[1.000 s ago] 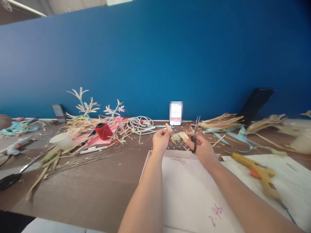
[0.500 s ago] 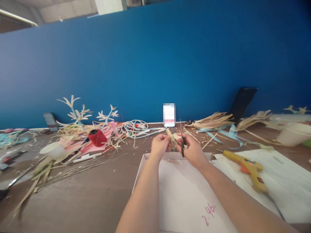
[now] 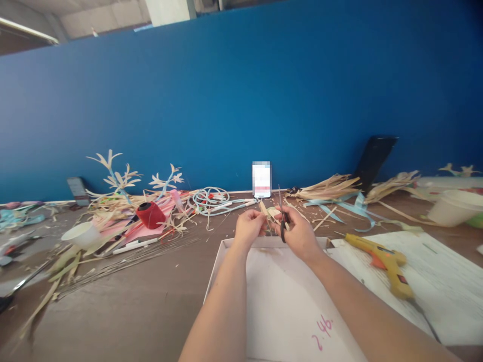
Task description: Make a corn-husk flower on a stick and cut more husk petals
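Note:
Over the far edge of a white box lid point(image 3: 287, 296), my left hand point(image 3: 249, 226) pinches a small pale straw-coloured strip point(image 3: 263, 207). My right hand point(image 3: 300, 231) is closed around the black handles of a pair of scissors point(image 3: 284, 232), whose blades point up and away. Its fingertips meet the same pale pieces, close to the left fingers. How the strips are joined between the hands is too small to make out. A phone point(image 3: 261, 180) with a lit screen stands just beyond them.
A yellow glue gun point(image 3: 388, 261) lies on paper at the right. Left are a white cup point(image 3: 81, 235), a red spool point(image 3: 151, 215), thin wires point(image 3: 128, 261) and straw flowers point(image 3: 123, 178). Straw bundles point(image 3: 328, 188) and blue ribbon point(image 3: 360, 206) lie at the back, before a blue partition point(image 3: 241, 100).
My fingers have shifted slightly around the pale strip, and the scissors have turned a little in my right hand. The view has moved very slightly.

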A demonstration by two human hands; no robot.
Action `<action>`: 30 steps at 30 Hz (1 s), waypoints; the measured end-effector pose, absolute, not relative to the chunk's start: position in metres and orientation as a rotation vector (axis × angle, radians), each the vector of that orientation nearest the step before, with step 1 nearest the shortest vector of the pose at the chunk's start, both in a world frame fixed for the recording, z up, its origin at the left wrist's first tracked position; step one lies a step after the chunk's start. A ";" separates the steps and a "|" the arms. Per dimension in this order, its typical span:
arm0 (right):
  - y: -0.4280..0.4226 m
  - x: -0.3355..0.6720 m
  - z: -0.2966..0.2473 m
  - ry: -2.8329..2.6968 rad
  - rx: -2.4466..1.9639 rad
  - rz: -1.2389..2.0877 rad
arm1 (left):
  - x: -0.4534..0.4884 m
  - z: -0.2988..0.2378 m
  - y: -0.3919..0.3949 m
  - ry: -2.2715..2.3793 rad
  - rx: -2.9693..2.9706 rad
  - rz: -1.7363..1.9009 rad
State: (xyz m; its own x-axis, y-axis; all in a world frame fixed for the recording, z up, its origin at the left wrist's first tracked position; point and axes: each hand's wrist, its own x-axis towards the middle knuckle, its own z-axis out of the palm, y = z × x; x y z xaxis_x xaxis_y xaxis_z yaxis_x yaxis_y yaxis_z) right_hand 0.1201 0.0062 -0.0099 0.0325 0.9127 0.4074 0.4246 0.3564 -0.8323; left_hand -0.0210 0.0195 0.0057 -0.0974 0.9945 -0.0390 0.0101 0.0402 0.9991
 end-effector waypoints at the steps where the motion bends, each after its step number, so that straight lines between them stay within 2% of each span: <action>1: 0.005 0.119 -0.009 -1.583 -1.246 0.558 | -0.021 0.006 0.019 1.307 1.146 1.244; 9: -0.001 0.117 -0.003 -1.621 -1.351 0.478 | -0.020 0.008 0.017 1.314 1.202 1.215; 18: 0.006 0.120 -0.004 -1.473 -1.148 0.961 | -0.022 0.010 0.014 1.219 1.184 1.212; 30: 0.002 0.119 -0.001 -1.478 -1.124 1.049 | -0.025 0.003 0.019 1.177 1.115 1.300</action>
State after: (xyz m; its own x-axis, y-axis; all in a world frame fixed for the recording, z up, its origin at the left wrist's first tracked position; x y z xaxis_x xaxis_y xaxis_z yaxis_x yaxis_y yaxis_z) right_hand 0.1186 0.0024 -0.0008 -0.1073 0.9761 0.1889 0.1435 0.2032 -0.9686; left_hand -0.0254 0.0193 0.0033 -0.0579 0.9983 0.0036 -0.0957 -0.0091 0.9954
